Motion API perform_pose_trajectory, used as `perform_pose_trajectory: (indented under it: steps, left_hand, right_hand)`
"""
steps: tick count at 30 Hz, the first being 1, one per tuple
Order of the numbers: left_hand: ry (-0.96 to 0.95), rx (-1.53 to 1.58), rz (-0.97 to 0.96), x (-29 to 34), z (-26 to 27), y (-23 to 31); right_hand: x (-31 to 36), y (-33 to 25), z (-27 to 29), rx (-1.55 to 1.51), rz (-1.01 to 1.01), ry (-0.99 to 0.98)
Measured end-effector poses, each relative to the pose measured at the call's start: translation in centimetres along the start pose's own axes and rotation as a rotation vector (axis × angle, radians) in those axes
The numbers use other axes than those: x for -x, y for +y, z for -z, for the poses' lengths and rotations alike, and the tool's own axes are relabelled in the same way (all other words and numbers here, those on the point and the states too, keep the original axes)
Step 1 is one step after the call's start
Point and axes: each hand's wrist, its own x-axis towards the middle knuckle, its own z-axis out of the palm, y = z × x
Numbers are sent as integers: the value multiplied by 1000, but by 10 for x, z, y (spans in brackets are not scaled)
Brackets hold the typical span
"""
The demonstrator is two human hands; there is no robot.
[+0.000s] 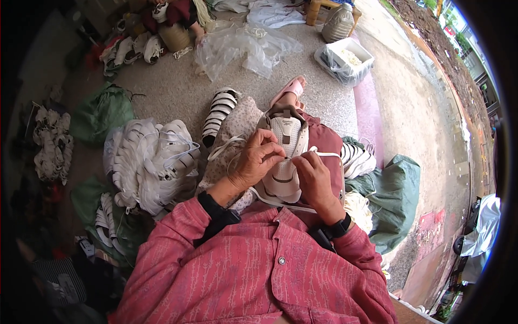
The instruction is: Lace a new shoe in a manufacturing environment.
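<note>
A white and beige sneaker point(284, 185) lies across my lap, its mesh tongue point(284, 129) pointing away from me. My left hand point(258, 160) bends over its left side, thumb and fingertips pinched together at the lacing; what is between them is too small to make out. Close by on the right, my right hand point(314, 181) is closed in a pinch on a white shoelace point(326, 154), a length of which sticks out beside the fingers. Another loop of white lace point(225, 146) hangs left of my left hand.
Bundled white shoe parts point(154, 162) are heaped at my left, and a striped stack point(220, 110) lies before them. Right of me are a green sack point(396, 197) and more white pieces point(359, 161). A white plastic-lined tub point(345, 60) stands ahead; another person's hand point(199, 33) shows at the back.
</note>
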Motion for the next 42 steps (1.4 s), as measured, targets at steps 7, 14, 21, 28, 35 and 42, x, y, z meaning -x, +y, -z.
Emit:
perform_pose_trajectory:
  steps: [7,14,21,28,35,42]
  left_hand:
    - [4,-35,-29,-1,1,1]
    - [-1,-11,-27,-1,0,-1]
    - [-13,-6,-43,-2,0,-4]
    - [-37,10,-24,-1,1,-3]
    - [-28,-24,-41,-2,1,-2]
    - [-8,-11,-39,-2,0,-1]
  right_hand:
    - [-1,3,3,37,56,-35]
    - [0,5,1,42,89,-11]
    - [-5,13,2,-11,109,-21]
    - [-5,14,2,47,147,-46]
    - [-3,13,3,51,203,-77]
    - [-4,4,-5,190,151,-18]
